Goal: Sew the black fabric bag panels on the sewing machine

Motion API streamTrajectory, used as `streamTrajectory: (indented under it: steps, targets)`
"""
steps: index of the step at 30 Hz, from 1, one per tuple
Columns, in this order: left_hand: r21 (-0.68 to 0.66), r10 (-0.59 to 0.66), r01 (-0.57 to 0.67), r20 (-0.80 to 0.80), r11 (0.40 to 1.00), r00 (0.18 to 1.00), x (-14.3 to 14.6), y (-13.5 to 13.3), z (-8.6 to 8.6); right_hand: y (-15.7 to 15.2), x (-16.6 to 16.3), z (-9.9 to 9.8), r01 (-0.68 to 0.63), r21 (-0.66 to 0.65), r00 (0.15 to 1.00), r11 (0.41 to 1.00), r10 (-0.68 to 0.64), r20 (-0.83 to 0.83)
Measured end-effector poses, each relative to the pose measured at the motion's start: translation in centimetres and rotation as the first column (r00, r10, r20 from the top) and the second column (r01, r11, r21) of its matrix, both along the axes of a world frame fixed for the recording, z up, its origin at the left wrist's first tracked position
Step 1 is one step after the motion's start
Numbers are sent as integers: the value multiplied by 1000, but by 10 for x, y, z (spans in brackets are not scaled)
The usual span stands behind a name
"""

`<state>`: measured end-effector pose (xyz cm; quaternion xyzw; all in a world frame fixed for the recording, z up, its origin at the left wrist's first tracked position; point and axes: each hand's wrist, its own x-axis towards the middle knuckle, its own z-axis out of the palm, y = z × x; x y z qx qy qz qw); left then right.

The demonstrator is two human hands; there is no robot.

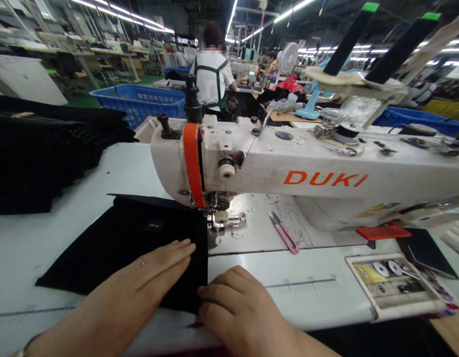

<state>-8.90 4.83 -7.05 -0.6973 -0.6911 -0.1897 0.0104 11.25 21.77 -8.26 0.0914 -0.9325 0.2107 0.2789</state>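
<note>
A black fabric piece (128,243) with a small label lies flat on the white sewing table (318,292), its right edge running under the presser foot (225,219) of the white DUKI sewing machine (311,173). My left hand (140,282) rests flat on the fabric, fingers stretched out and pointing toward the needle. My right hand (244,312) is curled at the fabric's near right corner, fingertips pressed on the edge.
Pink thread snips (285,233) lie on the machine bed right of the needle. A tray of bobbins (396,285) and a dark phone (426,253) sit at the right. Stacked black fabric (39,153) fills the left. A blue crate (140,101) and a seated person (212,74) are behind.
</note>
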Motion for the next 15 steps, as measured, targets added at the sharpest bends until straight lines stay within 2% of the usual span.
streamTrajectory:
  steps: [3,6,10,15]
  targets:
    - [-57,-123,120,-61,991,991,5,5,-2,-1,1,-3,-4,-37,999,999,6,52]
    - [-107,-200,182,-192,977,961,7,7,-9,-3,0,-6,-4,-43,1000,999,4,4]
    - [-141,-244,208,-334,968,910,9,11,-12,-7,-5,-10,45,22,995,999,-43,-93]
    - [-178,-218,168,-319,970,922,24,25,4,-11,-9,-16,118,72,980,990,-104,-169]
